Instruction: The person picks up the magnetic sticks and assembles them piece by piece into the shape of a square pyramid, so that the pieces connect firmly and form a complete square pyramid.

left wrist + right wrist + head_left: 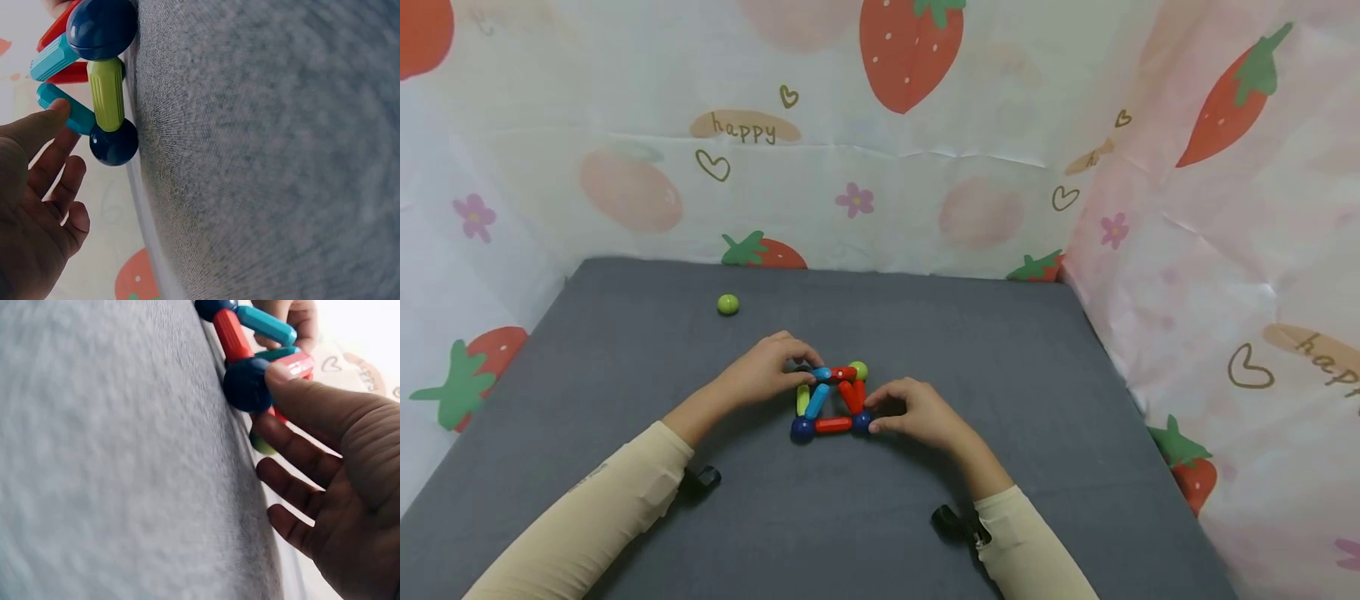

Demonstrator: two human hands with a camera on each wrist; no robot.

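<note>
A small frame of building sticks and balls sits on the grey cloth. At its front, a red stick (833, 426) joins two dark blue balls; a yellow-green stick (106, 95) runs back along the left side. Other red and light blue sticks lean upward from the corners. With thumb and finger, my left hand (767, 367) pinches the light blue stick (74, 112) rising from the back left dark blue ball (114, 142). My right hand (921, 414) holds the front right dark blue ball (247, 384) between thumb and index finger, its other fingers spread loosely. A green ball (859, 370) marks the back right corner.
One loose green ball (727, 304) lies toward the back left of the grey tablecloth (865, 525). Strawberry-print sheets (880, 167) hang behind and at both sides of the table. Black wrist cameras stick out near both sleeves.
</note>
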